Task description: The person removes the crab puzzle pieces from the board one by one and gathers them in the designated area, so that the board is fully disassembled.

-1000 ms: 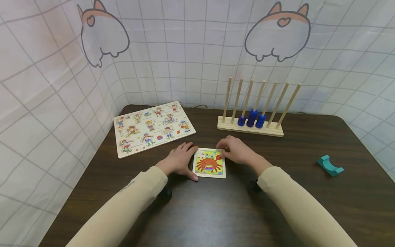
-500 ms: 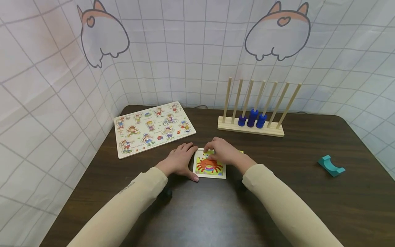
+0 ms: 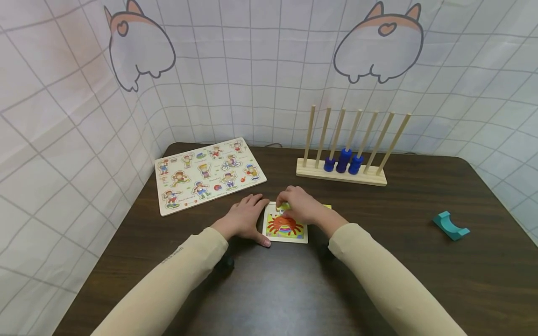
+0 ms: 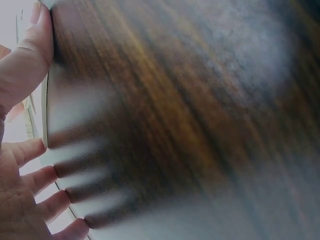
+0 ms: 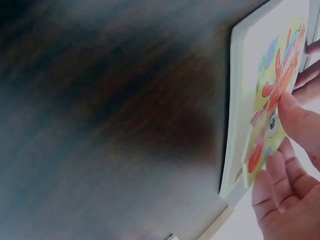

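A small square crab jigsaw puzzle (image 3: 286,227) with a pale wooden border lies flat on the dark table. My left hand (image 3: 243,218) rests at its left side, fingers spread, with the thumb near the lower left corner. In the left wrist view the fingertips (image 4: 54,172) are at the border's edge. My right hand (image 3: 300,204) pinches a puzzle piece (image 5: 257,150) at the top, thumb on its face and fingers at its edge. The piece shows a red claw and an eye and stands slightly proud of the border. A yellow puzzle piece (image 3: 327,206) is partly hidden behind the right wrist.
A board of sports figures (image 3: 210,175) lies at the back left. A wooden stand with upright pegs (image 3: 341,176) and several blue beads is at the back right. A teal arch block (image 3: 451,226) lies far right. Grid-patterned cloth (image 3: 269,70) surrounds the table.
My right hand has moved left from the puzzle's right claw to its upper part and now pinches a piece there. A yellow piece has appeared right of the puzzle. My left hand stays put.
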The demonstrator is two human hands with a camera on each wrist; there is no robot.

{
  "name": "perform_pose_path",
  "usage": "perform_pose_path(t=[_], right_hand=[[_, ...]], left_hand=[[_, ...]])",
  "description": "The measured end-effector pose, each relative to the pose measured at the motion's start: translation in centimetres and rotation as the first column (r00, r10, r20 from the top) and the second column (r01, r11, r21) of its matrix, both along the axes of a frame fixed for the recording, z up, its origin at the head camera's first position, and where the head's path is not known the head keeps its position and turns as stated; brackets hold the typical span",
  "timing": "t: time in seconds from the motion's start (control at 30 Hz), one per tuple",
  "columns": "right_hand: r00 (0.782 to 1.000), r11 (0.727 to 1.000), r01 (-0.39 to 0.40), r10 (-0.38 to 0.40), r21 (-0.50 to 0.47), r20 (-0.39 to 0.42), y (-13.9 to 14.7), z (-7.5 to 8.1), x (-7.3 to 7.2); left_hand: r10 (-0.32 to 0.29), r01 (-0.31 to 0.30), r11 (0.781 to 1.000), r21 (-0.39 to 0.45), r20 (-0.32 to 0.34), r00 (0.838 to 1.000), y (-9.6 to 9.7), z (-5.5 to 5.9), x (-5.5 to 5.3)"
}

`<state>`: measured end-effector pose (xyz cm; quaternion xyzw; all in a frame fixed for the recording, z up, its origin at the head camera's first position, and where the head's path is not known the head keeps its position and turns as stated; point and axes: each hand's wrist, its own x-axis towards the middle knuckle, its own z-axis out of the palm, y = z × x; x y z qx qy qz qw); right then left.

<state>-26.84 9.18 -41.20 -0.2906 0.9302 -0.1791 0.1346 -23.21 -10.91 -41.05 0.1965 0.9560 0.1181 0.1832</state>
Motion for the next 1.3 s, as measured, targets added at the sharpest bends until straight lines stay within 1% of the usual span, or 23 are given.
perform_pose_path(t=[0.1,0.27,0.5,0.7,0.93,1.03,1.13,1.3], right_hand=[[1.0,1.0,0.006,-0.006,-0.022,-0.011,0.0,0.1,0.0],[0.999,0.999,0.041,-0.041,-0.029,0.013,-0.1,0.4,0.0],[0.998,0.998,0.058,-0.057,-0.033,0.023,0.0,0.5,0.0],[0.993,0.992,0.106,-0.102,-0.069,0.065,0.2,0.2,-0.2],[0.987,0.986,0.11,-0.092,-0.128,0.135,0.7,0.5,-0.3],[0.984,0.98,0.123,-0.101,-0.153,0.146,0.9,0.5,-0.4],[0.981,0.97,0.154,-0.127,-0.189,0.148,1.3,0.5,-0.5],[0.978,0.954,0.194,-0.17,-0.229,0.12,3.2,1.0,-0.6]], left_hand=[[0.001,-0.001,1.0,-0.001,-0.001,1.0,0.0,0.0,0.0],[0.0,0.0,1.0,0.003,0.0,1.0,0.0,0.0,0.0],[-0.007,0.007,1.0,0.011,-0.016,1.0,-0.1,-0.2,0.0],[-0.008,0.009,1.0,0.012,-0.024,1.0,-0.1,-0.3,0.0],[-0.007,0.007,1.0,0.019,-0.019,1.0,-0.2,-0.3,-0.1],[-0.008,0.008,1.0,0.02,-0.022,1.0,-0.2,-0.4,-0.1],[-0.009,0.009,1.0,0.022,-0.024,1.0,-0.2,-0.4,-0.1],[-0.008,0.009,1.0,0.017,-0.026,1.0,-0.2,-0.3,0.0]])
